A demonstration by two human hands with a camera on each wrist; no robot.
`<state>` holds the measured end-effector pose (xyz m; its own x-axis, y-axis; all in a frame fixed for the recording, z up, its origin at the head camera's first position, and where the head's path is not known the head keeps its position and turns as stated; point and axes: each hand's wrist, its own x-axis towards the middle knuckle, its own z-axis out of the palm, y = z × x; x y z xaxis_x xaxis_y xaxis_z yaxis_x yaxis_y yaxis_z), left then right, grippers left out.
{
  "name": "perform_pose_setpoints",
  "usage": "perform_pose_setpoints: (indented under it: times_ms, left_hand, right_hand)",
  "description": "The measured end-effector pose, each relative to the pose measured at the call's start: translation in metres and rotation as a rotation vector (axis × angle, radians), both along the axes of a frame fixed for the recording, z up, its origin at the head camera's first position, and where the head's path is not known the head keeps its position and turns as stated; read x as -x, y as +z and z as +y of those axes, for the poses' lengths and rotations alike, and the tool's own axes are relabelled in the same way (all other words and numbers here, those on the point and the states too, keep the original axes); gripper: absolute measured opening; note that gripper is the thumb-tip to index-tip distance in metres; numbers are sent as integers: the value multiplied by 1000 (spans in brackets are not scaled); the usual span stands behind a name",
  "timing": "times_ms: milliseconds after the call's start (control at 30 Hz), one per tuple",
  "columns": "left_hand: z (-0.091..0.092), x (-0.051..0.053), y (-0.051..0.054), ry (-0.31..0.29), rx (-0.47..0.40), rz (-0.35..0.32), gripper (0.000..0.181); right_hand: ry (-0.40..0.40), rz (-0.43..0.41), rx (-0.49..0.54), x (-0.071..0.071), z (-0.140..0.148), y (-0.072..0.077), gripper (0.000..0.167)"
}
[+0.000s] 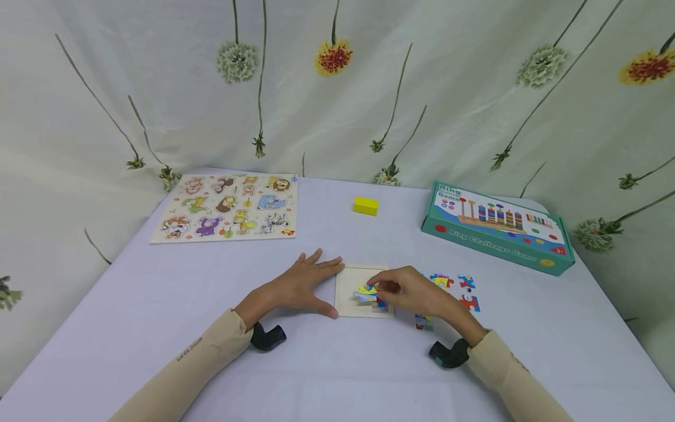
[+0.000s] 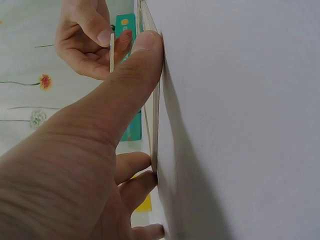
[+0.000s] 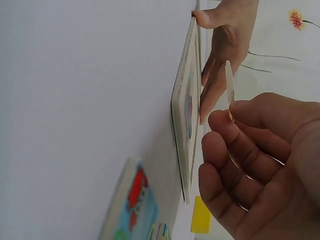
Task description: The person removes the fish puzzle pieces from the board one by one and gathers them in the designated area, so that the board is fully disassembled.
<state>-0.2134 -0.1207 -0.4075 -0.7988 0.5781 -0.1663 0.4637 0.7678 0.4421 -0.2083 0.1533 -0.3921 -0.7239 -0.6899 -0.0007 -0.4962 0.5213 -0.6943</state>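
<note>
A square wooden puzzle tray (image 1: 348,287) lies on the table, with a puzzle piece (image 1: 381,306) in its lower right corner. My left hand (image 1: 300,284) spreads its fingers along the tray's left side, thumb at the near corner and fingertips at the far one. Between thumb and fingertips, my right hand (image 1: 416,290) pinches a thin jigsaw piece (image 1: 364,294) of yellow and light blue, held above the tray; the right wrist view shows this held piece (image 3: 229,82) edge-on. Several loose puzzle pieces (image 1: 468,302) lie to the right, some partly hidden by the right hand.
An animal peg puzzle board (image 1: 242,203) lies at the back left. Toward the back middle sits a yellow block (image 1: 366,206). A green Ring Challenge Game box (image 1: 498,228) stands at the back right, before a flowered cloth (image 1: 337,117).
</note>
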Motion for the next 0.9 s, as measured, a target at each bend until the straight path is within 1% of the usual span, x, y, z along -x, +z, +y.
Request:
perform_pose_setpoints:
  times_ms: [233,533,733,900]
  left_hand:
    - [0,0,-1,4,3,2,103]
    - [0,0,-1,4,2,-2,103]
    - [1,-1,0,1,-3,-8,102]
    - [1,-1,0,4,3,-14,102]
  right_hand:
    - [-30,15,-2,-1,14,5,26]
    - [-87,39,-13,-6,35,7,27]
    - [-127,29,-44,-11,49,6,28]
    - [-148,14,-43,-16,61,6,26]
